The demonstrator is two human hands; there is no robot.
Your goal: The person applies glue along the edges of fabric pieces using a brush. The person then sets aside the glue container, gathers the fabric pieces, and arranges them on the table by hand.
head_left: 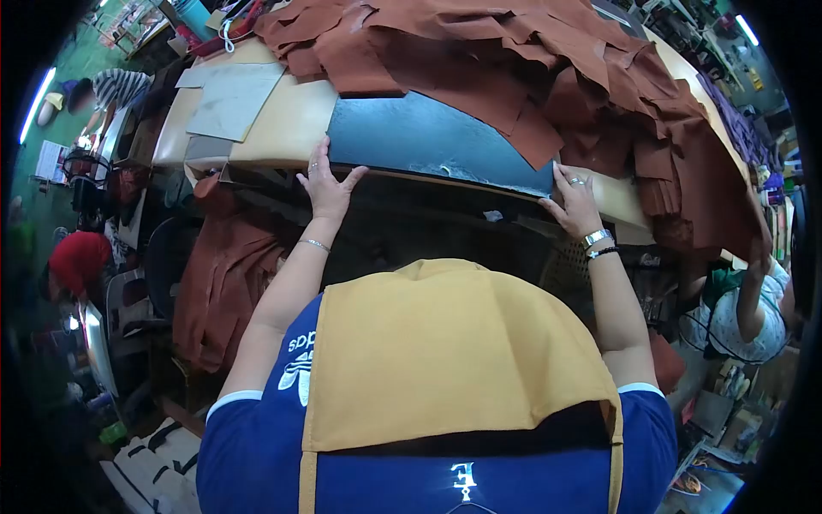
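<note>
A dark, shiny blue-black board (428,137) lies at the near edge of the table, its surface scuffed close to the front. My left hand (328,184) rests at the board's left front corner, fingers stretched out and thumb spread to the side. At the right front corner, my right hand (575,199) touches the edge with its fingers, the thumb held apart from them. Overlapping reddish-brown leather pieces (479,51) are heaped behind the board and cover part of its back and right side.
Grey sheets (235,98) lie on the cream tabletop (295,120) at left. More brown leather (227,274) hangs below the table on the left. A person in a white top (753,321) is at right; a person in red (79,261) and one in stripes (124,86) are at left.
</note>
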